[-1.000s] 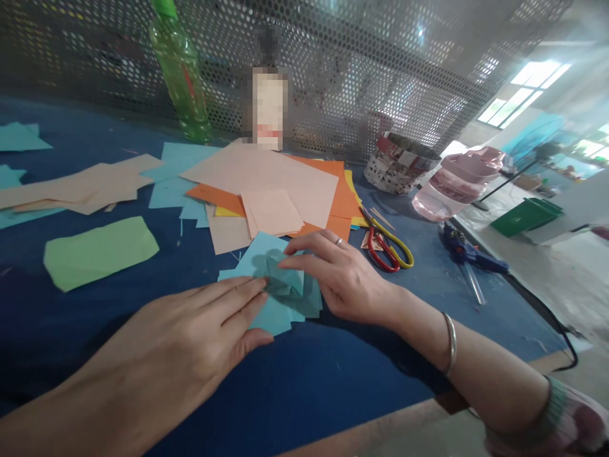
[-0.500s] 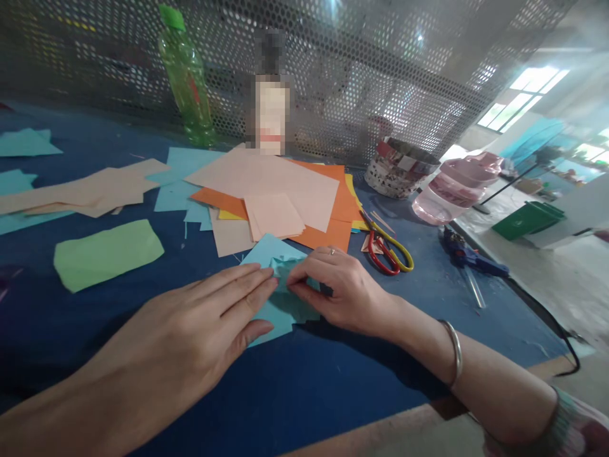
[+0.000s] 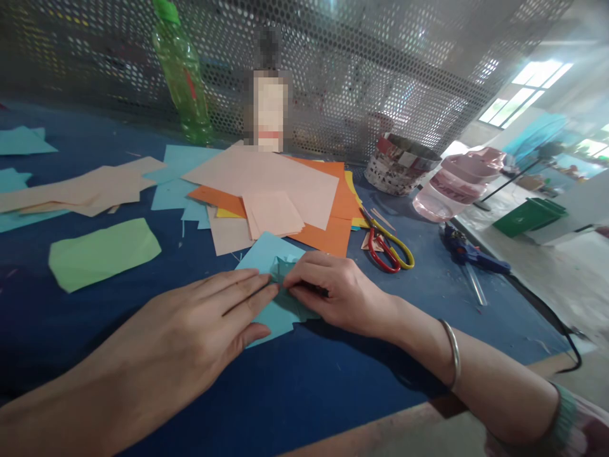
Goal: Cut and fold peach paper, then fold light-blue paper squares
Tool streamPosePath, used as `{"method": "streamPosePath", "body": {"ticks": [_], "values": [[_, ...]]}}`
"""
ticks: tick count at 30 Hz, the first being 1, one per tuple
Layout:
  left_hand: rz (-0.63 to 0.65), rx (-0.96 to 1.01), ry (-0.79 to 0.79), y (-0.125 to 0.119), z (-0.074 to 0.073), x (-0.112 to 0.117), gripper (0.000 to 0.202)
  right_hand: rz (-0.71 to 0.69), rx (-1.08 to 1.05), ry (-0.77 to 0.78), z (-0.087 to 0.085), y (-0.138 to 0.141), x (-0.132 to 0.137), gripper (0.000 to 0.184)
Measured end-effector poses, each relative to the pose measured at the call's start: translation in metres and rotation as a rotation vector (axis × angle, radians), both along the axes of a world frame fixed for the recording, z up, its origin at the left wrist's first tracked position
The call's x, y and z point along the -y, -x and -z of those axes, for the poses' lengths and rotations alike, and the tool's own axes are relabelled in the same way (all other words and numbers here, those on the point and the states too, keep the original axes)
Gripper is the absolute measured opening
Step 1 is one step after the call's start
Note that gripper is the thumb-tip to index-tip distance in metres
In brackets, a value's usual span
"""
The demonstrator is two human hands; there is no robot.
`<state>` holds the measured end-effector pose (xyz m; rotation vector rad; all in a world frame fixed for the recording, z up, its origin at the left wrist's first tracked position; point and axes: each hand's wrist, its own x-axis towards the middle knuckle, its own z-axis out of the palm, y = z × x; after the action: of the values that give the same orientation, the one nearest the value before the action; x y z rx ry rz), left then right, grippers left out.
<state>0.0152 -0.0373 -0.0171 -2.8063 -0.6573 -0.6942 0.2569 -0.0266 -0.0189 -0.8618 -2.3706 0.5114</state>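
A light blue folded paper [image 3: 269, 257] lies on the blue table cover [image 3: 304, 387] in front of me. My left hand [image 3: 190, 333] rests flat on its left part, fingers stretched out and pressing down. My right hand [image 3: 335, 289] is curled at the paper's right side, fingertips pinched on a fold of it near the middle. The two hands almost touch at the fingertips. Much of the paper is hidden under them.
Behind lie stacked peach and orange sheets [image 3: 280, 190], a green paper [image 3: 102, 251], scissors [image 3: 390, 247], a blue glue gun [image 3: 466, 252], a paper-covered bowl [image 3: 402, 162], a pink jar [image 3: 454, 184] and a green bottle [image 3: 181, 70] by a perforated metal screen.
My right hand has gone from lying flat on the blue paper to curling and pinching a fold. My left hand stayed pressed on the paper's left side.
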Motion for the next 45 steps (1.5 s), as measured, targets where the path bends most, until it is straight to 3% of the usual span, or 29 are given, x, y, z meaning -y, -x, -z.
{"method": "streamPosePath", "body": {"ticks": [7,19,29,45], "values": [[0.021,-0.028,-0.097,-0.002,-0.005,-0.001,0.044,-0.052,0.023,-0.031,0.001,-0.003,-0.002,0.018],[0.009,0.056,0.028,0.002,0.001,-0.001,0.036,-0.107,0.105,-0.145,0.0,-0.005,-0.001,0.021],[-0.005,0.033,0.021,0.001,-0.001,0.0,0.039,-0.128,0.388,-0.468,-0.006,-0.002,0.006,0.033],[-0.045,-0.085,0.001,-0.004,0.006,0.001,0.046,-0.108,0.358,-0.449,-0.003,-0.004,0.005,0.028]]}}
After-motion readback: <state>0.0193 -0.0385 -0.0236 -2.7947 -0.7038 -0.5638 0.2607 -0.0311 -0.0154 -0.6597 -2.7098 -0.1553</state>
